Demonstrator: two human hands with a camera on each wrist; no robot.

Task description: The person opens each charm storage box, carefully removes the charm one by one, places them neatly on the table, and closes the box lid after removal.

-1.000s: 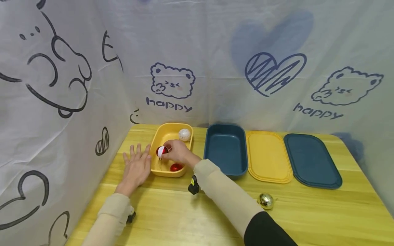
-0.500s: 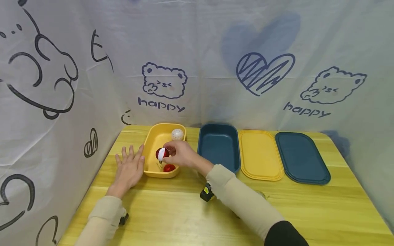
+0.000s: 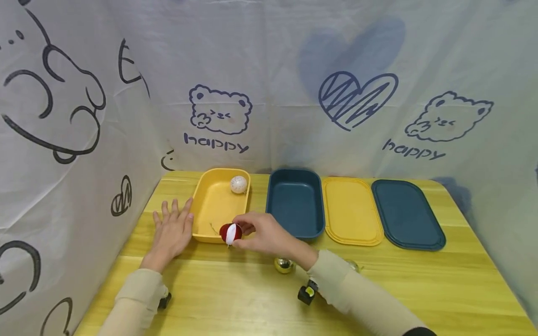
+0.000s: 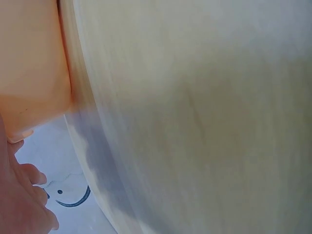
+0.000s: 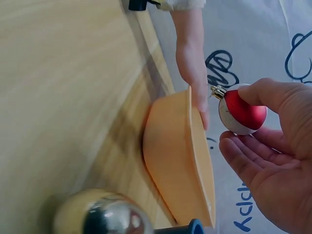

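My right hand (image 3: 269, 235) pinches a red and white Christmas bauble (image 5: 243, 111) between thumb and fingers, its gold cap and loop clear of the fingers. In the head view the bauble overlaps the near edge of the yellow box (image 3: 210, 177); the right wrist view shows it held up higher than the box's rim. A white speckled bauble (image 3: 238, 185) lies in the far right corner of that box. My left hand (image 3: 173, 233) rests with fingers spread along the box's left side. The box's near right corner is hidden behind the right hand and the bauble.
A dark blue box (image 3: 295, 203) stands right of the yellow one, followed by a yellow lid (image 3: 352, 210) and a dark blue lid (image 3: 407, 213). Nearer me are a gold bauble (image 3: 284, 265) and another (image 3: 352, 266) partly behind my right sleeve. A printed cloth (image 3: 286, 70) hangs behind.
My right hand has lifted the red and white bauble from the yellow box's middle toward its near right edge. The red bauble in the box is now hidden. My left hand stays beside the box.
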